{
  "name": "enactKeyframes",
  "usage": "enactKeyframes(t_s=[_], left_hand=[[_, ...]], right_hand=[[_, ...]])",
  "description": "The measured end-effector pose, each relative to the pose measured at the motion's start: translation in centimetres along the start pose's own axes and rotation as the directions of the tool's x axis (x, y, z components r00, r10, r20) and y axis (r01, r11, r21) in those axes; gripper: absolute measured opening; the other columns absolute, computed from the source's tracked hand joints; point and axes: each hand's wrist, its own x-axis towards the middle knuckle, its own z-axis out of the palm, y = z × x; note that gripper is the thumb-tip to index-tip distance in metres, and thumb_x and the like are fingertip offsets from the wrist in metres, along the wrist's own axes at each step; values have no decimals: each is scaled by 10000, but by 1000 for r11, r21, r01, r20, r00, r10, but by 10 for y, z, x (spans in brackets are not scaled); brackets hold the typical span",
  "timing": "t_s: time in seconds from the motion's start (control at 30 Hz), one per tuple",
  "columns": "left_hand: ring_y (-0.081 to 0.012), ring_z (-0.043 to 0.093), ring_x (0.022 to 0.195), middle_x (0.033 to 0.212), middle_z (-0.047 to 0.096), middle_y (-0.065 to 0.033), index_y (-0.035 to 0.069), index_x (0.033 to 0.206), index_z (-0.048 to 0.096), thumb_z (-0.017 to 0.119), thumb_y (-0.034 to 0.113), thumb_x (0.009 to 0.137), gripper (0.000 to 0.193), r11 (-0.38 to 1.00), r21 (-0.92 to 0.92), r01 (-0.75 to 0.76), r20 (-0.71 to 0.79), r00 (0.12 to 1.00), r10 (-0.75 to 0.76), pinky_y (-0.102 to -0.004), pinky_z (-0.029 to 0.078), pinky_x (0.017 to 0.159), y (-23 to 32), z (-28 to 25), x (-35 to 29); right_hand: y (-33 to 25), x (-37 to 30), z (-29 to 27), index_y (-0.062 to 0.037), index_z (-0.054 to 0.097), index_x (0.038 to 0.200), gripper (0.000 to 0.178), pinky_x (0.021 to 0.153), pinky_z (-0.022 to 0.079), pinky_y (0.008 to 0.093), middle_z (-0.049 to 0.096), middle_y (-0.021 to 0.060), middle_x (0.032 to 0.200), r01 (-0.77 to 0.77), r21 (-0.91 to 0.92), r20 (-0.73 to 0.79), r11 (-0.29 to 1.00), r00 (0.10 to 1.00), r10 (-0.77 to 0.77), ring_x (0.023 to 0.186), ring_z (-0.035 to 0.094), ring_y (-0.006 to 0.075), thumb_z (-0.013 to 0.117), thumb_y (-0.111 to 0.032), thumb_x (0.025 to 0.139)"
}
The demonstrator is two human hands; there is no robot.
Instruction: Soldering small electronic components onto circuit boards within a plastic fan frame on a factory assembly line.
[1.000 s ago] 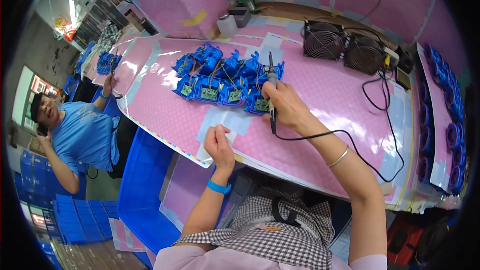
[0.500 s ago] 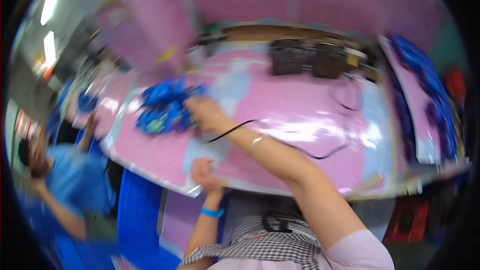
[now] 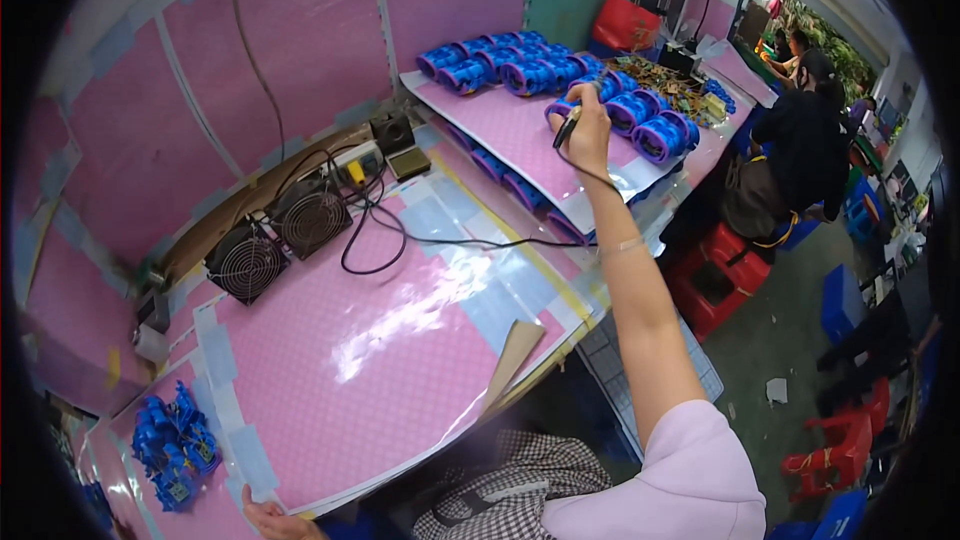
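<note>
My right hand point(image 3: 588, 130) stretches out to the board at the upper right, its fingers closed around a black-handled corded soldering iron point(image 3: 566, 128), whose tip is hidden. These fingers overlap one of the blue round parts with purple rims point(image 3: 632, 112); whether they also grip that part I cannot tell. Several such parts stand in rows on the pink board point(image 3: 500, 130). My left hand point(image 3: 268, 518) rests at the table's near left edge, fingers apart, holding nothing. Beyond it lies a pile of blue parts point(image 3: 175, 445) with thin wires and small circuit boards.
Two black fans point(image 3: 280, 245) stand along the back wall, near a power strip point(image 3: 358, 162) and looped black cord point(image 3: 375, 260). A bent brown flap point(image 3: 515, 360) sticks up at the front edge. Right of the table are red stools point(image 3: 715, 280) and a person in black point(image 3: 800, 140).
The view has swung to the right. My right hand has left the pile of blue parts and now reaches the rows on the board. My left hand stays near the table's front edge.
</note>
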Motion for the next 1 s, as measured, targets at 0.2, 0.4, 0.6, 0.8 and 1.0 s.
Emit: enactKeyframes(t_s=[0.2,0.4,0.6,0.8,1.0], left_hand=[[-42,266,523,623,315,55,41,1421,436,442,284,1023,466,880,-337,336,99,942,-322,-189,250,483,28,-9,4],[-39,312,550,653,320,68,74,975,572,522,170,969,108,633,-463,621,434,781,-449,-211,280,500,85,1,-15],[-53,380,619,691,508,49,12,793,656,724,154,830,163,954,259,151,793,531,-299,-240,305,529,147,104,-71],[-194,553,553,663,633,-111,9,780,701,746,239,786,234,901,131,-413,759,626,177,-331,418,541,132,125,-80],[-279,584,515,577,609,-168,-14,603,651,696,336,794,401,899,328,-289,914,336,-225,-375,450,533,125,137,-75]], right_hand=[[47,-4,12,-75,538,946,167,641,446,465,612,208,728,-178,47,34,983,984,177,741,620,429,535,12,803],[-120,-112,-16,-32,510,1002,341,705,504,382,667,193,1027,73,527,255,847,937,-239,820,644,375,653,99,722],[-174,-192,-35,-29,495,934,335,712,527,305,704,153,1017,-222,567,722,793,598,-348,765,665,204,745,59,729],[-192,-160,9,-12,532,892,290,600,514,303,713,128,946,-193,565,734,802,561,-382,674,673,182,777,-130,790],[-179,-189,16,-37,536,881,297,658,519,338,705,155,1004,116,581,532,806,695,-484,827,692,289,795,-117,759]])
